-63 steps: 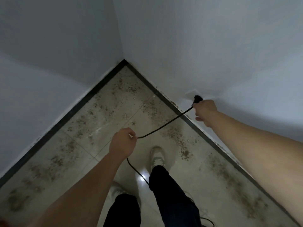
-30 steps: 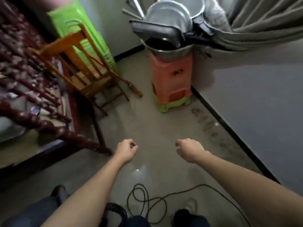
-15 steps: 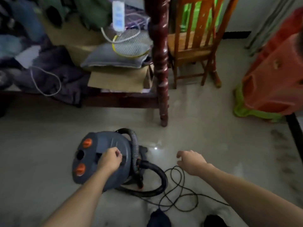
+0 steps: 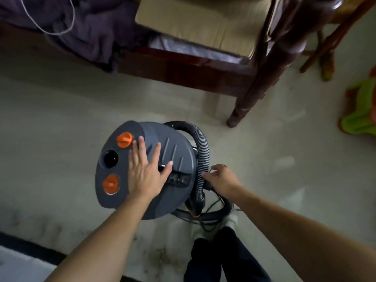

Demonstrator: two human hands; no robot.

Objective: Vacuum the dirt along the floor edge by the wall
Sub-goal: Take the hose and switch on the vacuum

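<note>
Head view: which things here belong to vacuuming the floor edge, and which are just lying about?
For the job: vacuum, hose, cord, dirt by the skirting.
Lying about: bed, purple cloth, chair, green stool.

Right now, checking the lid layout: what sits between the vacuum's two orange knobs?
Only a round black opening in the vacuum lid; the head view shows it.

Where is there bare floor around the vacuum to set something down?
Bare floor left of the vacuum, up to the bed frame, and right of the hose toward the bedpost and green stool. Crowded below the right hand, where hose and cord coil by the shoes.
</note>
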